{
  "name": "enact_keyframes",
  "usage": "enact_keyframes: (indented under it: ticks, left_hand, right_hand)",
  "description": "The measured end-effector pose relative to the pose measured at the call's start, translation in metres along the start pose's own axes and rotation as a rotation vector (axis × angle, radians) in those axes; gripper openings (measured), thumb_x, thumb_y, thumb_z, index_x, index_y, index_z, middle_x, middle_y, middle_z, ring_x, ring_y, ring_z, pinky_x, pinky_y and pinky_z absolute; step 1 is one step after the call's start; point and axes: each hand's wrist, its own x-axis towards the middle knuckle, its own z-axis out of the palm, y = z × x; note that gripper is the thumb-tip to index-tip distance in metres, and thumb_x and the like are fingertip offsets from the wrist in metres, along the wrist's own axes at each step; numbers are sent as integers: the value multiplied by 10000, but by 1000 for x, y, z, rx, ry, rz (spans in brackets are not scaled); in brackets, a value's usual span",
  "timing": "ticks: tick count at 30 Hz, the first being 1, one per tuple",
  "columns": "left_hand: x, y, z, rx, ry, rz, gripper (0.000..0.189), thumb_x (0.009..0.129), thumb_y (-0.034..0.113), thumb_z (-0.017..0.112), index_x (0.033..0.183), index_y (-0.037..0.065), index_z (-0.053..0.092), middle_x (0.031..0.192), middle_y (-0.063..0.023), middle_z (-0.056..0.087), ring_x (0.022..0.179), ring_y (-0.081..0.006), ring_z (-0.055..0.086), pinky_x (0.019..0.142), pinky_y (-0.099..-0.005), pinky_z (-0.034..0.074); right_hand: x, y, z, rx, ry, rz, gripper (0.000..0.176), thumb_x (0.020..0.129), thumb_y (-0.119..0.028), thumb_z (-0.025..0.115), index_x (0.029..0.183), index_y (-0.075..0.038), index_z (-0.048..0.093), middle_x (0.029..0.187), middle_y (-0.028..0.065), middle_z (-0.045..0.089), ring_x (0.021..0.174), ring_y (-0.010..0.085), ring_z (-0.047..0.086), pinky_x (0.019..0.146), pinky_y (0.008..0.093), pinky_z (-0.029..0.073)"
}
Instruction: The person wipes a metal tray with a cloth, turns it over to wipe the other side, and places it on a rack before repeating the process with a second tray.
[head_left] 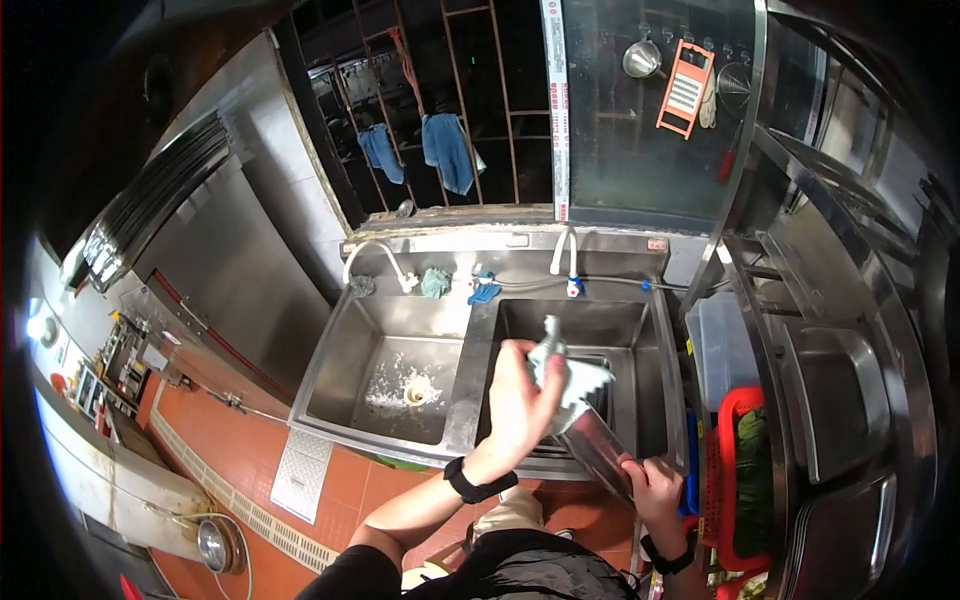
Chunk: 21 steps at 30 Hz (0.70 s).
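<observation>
Over the right sink basin (640, 400), my left hand (522, 395) grips a pale green-white cloth (580, 385), with part of the cloth sticking up past the fingers. The cloth lies against the upper end of a flat, shiny metal piece (600, 450), which may be a blade or a tray edge. My right hand (655, 485) is closed on the lower end of this metal piece, near the basin's front right corner. The metal piece slants from upper left to lower right.
The left basin (345, 400) has foam around its drain. Two white faucets (375, 250) stand behind the basins, near a green cloth (435, 283) and a blue cloth (484, 289). To the right are a red basket (712, 480) with greens and a metal rack (765, 390).
</observation>
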Motion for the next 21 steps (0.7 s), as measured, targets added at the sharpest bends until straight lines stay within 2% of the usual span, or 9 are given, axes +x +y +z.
enact_keyframes:
  ticks: [3,5,6,10,12,13,15,19,21]
  left_hand:
    - [7,-7,3,161,55,515,220,782,131,643,830,0,473,769,-143,496,649,-299,489,597,-379,424]
    - [11,-20,5,-1,52,426,191,772,96,632,810,3,469,775,-140,499,664,-293,495,603,-371,422]
    - [11,-23,4,-92,34,237,166,778,79,614,802,4,467,765,-141,497,668,-293,497,605,-366,419]
    - [34,-71,-1,39,105,42,193,825,158,581,802,-5,481,698,-157,497,637,-275,494,614,-361,419]
    - [43,-76,-6,-91,130,-63,226,851,204,547,843,-18,501,721,-194,553,646,-283,527,632,-373,427]
    - [46,-84,-10,7,94,-173,257,866,234,517,872,-23,513,747,-213,575,670,-308,551,649,-375,434]
    - [47,-96,-6,-6,146,-196,282,871,258,505,891,-22,521,748,-218,578,682,-332,558,657,-385,434]
    - [43,-62,-7,24,82,-166,223,845,193,537,904,-22,528,773,-218,575,727,-363,561,688,-406,432]
    - [39,-55,-2,172,82,157,183,821,145,552,917,-10,532,824,-201,564,787,-360,550,708,-410,435]
  right_hand:
    - [-4,6,0,36,-24,84,293,772,-151,677,581,-7,509,581,146,519,497,303,503,456,353,368]
    - [-3,-1,-9,72,-27,83,245,789,-148,662,629,-1,549,591,144,534,507,293,519,467,341,381]
    - [-3,-3,-12,108,-31,80,206,806,-145,646,678,6,590,600,141,549,518,284,534,478,329,394]
    - [-15,10,-19,345,41,234,168,839,-128,566,757,8,619,608,134,540,502,210,503,493,308,383]
    - [-18,21,-22,326,55,174,201,855,-149,548,752,16,597,601,94,515,520,164,476,496,295,368]
    - [-20,22,-24,310,58,111,234,870,-170,531,748,24,576,594,55,491,538,117,448,499,282,354]
    - [-14,19,-27,314,68,116,242,873,-177,530,742,23,569,595,55,484,540,122,445,498,283,353]
    - [-3,20,-29,275,75,75,248,864,-187,551,726,18,561,589,85,488,505,172,453,482,302,356]
    - [2,17,-26,205,62,12,241,853,-173,567,701,13,548,582,101,488,487,209,449,472,312,357]
